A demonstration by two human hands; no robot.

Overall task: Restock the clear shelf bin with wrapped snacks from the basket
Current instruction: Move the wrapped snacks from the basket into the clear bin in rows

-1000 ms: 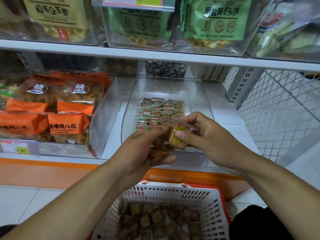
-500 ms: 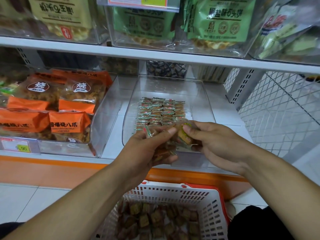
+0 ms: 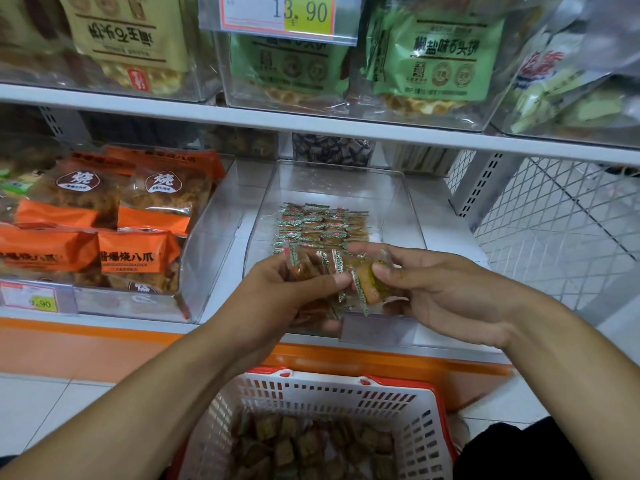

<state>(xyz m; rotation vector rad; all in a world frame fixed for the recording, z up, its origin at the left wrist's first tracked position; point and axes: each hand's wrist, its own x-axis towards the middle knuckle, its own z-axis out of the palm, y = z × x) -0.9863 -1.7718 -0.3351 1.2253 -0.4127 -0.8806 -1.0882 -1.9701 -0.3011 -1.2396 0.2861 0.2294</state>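
The clear shelf bin sits on the lower shelf, with tidy rows of small wrapped snacks in its middle. In front of the bin's low front wall, my left hand grips a stack of the same brown wrapped snacks. Right beside it, my right hand pinches one wrapped snack between thumb and fingers, its wrapper touching the stack. Below my forearms stands the white basket with a red rim, holding several more loose wrapped snacks.
A clear bin of orange snack bags stands left of the shelf bin. The upper shelf carries green and tan bags and a price tag. White wire mesh closes the right side. An orange plinth runs under the shelf.
My right hand has turned its single snack and drawn it slightly right of the stack in my left hand. Both hands stay in front of the bin. The view has shifted closer.
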